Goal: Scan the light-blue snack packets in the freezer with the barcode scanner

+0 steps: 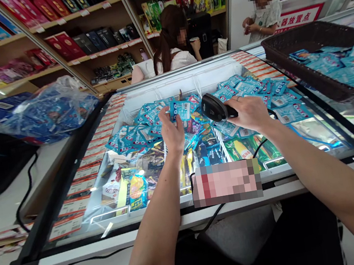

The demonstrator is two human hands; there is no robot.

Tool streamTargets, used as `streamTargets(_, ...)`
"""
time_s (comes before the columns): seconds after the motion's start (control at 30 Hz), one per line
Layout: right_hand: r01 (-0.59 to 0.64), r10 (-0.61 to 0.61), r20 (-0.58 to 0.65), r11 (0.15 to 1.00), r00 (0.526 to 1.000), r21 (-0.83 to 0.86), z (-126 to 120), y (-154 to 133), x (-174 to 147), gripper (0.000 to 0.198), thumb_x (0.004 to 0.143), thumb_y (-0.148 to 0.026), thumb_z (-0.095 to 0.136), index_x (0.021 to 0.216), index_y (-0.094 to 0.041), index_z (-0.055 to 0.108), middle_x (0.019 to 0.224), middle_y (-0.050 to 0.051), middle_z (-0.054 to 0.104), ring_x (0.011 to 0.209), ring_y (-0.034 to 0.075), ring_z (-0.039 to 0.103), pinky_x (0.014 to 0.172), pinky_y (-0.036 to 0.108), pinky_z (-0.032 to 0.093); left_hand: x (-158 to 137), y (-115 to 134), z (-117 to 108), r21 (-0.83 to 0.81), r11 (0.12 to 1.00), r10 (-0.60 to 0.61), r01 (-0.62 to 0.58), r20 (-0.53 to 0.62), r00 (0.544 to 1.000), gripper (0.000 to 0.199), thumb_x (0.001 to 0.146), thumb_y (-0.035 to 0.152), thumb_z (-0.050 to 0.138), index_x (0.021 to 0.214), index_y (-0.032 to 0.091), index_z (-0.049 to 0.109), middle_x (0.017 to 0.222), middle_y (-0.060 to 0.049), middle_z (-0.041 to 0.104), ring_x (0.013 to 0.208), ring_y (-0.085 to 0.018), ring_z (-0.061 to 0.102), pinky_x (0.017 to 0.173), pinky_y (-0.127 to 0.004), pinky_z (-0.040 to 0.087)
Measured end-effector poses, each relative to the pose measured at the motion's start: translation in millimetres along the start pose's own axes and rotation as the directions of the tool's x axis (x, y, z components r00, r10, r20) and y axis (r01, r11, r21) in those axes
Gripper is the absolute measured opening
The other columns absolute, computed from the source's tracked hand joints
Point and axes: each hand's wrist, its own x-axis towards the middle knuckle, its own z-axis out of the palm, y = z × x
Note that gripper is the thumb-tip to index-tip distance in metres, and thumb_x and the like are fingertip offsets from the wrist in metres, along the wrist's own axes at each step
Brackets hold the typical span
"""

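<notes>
My left hand (pixel 172 134) pinches a small blue packet (pixel 184 109) between thumb and fingers, with its barcode side up. To its right, a black barcode scanner (pixel 215 108) is gripped in my right hand (pixel 250 112), its head pointing left toward the packet. Many similar blue packets (pixel 147 115) lie in loose heaps on the glass top of a freezer (pixel 93 182), left of and behind my left hand. Another heap of blue packets (pixel 281 97) spreads behind and beside my right hand. A black cable trails from the scanner.
A phone (pixel 226 183) rests at the freezer's front edge. A brown basket (pixel 316 32) of blue packets stands at right. At left lies a clear plastic bag (pixel 57 107) with blue packs inside. Two people are beyond the freezer, before stocked shelves (pixel 92 51).
</notes>
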Motion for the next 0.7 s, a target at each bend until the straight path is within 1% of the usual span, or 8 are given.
streamTargets(0.1, -0.074, 0.073, -0.020, 0.997, 0.997, -0.016, 2, 4, 0, 0.031, 0.082, -0.036, 0.049, 0.107, -0.021, 0.061, 0.095, 0.006, 0.066, 0.082, 0.021, 0.059, 0.063, 0.029, 0.031, 0, 5, -5, 0.186, 0.982, -0.011, 0.032, -0.115, 0.993, 0.047, 0.088, 0.040, 0.044, 0.129, 0.019, 0.034, 0.105, -0.013, 0.058, 0.105, -0.026, 0.055, 0.088, -0.043, 0.043)
streamTargets(0.23, -0.158, 0.157, -0.029, 0.987, 0.987, -0.030, 4, 9, -1, 0.033, 0.082, -0.039, 0.050, 0.107, -0.021, 0.061, 0.096, 0.007, 0.066, 0.082, 0.023, 0.060, 0.061, 0.029, 0.031, -1, 11, -9, 0.366, 0.926, -0.013, 0.093, -0.215, 0.976, 0.054, 0.083, 0.037, 0.052, 0.132, 0.022, 0.038, 0.129, -0.017, 0.047, 0.121, -0.035, 0.041, 0.095, -0.056, 0.033)
streamTargets(0.27, -0.177, 0.176, -0.028, 0.984, 0.984, -0.034, 4, 10, -1, 0.033, 0.081, -0.040, 0.050, 0.107, -0.021, 0.061, 0.097, 0.007, 0.066, 0.082, 0.023, 0.060, 0.060, 0.029, 0.031, -1, 12, -9, 0.382, 0.923, 0.021, 0.049, -0.175, 0.984, 0.052, 0.082, 0.037, 0.052, 0.131, 0.024, 0.041, 0.133, -0.015, 0.044, 0.123, -0.035, 0.038, 0.096, -0.056, 0.032)
streamTargets(0.33, -0.209, 0.208, -0.026, 0.977, 0.978, -0.041, 3, 11, 0, 0.034, 0.081, -0.041, 0.050, 0.106, -0.020, 0.061, 0.097, 0.008, 0.066, 0.080, 0.023, 0.060, 0.059, 0.029, 0.031, -1, 16, -9, 0.380, 0.917, 0.122, -0.120, 0.018, 0.992, 0.043, 0.083, 0.038, 0.051, 0.125, 0.029, 0.049, 0.135, -0.010, 0.045, 0.125, -0.032, 0.037, 0.098, -0.053, 0.031)
streamTargets(0.4, -0.229, 0.228, -0.029, 0.972, 0.973, -0.049, 2, 11, 0, 0.035, 0.081, -0.042, 0.051, 0.105, -0.019, 0.062, 0.095, 0.008, 0.066, 0.078, 0.023, 0.060, 0.059, 0.029, 0.031, -2, 18, -6, 0.329, 0.897, 0.212, -0.294, 0.264, 0.941, 0.030, 0.086, 0.037, 0.047, 0.113, 0.032, 0.058, 0.125, -0.004, 0.055, 0.120, -0.028, 0.043, 0.100, -0.050, 0.030)
streamTargets(0.47, -0.239, 0.237, -0.033, 0.969, 0.971, -0.055, 2, 11, 0, 0.036, 0.081, -0.044, 0.051, 0.104, -0.019, 0.062, 0.094, 0.009, 0.066, 0.077, 0.023, 0.059, 0.058, 0.029, 0.030, -2, 18, -2, 0.282, 0.886, 0.239, -0.368, 0.402, 0.884, 0.026, 0.088, 0.037, 0.042, 0.103, 0.031, 0.063, 0.112, -0.003, 0.063, 0.110, -0.024, 0.051, 0.101, -0.049, 0.027)
streamTargets(0.57, -0.243, 0.242, -0.033, 0.968, 0.970, -0.063, 2, 12, 1, 0.037, 0.080, -0.045, 0.051, 0.104, -0.019, 0.062, 0.093, 0.009, 0.066, 0.076, 0.023, 0.059, 0.058, 0.029, 0.030, -4, 15, 3, 0.304, 0.896, 0.201, -0.324, 0.372, 0.906, 0.032, 0.091, 0.038, 0.036, 0.100, 0.027, 0.065, 0.105, -0.006, 0.066, 0.104, -0.024, 0.054, 0.103, -0.052, 0.024)
streamTargets(0.7, -0.262, 0.260, -0.036, 0.962, 0.965, -0.074, 3, 14, 1, 0.035, 0.079, -0.045, 0.052, 0.102, -0.020, 0.062, 0.093, 0.008, 0.066, 0.076, 0.023, 0.059, 0.057, 0.029, 0.029, -6, 10, 6, 0.338, 0.906, 0.164, -0.256, 0.276, 0.947, 0.036, 0.090, 0.042, 0.035, 0.105, 0.025, 0.064, 0.115, -0.007, 0.063, 0.114, -0.027, 0.050, 0.108, -0.056, 0.014)
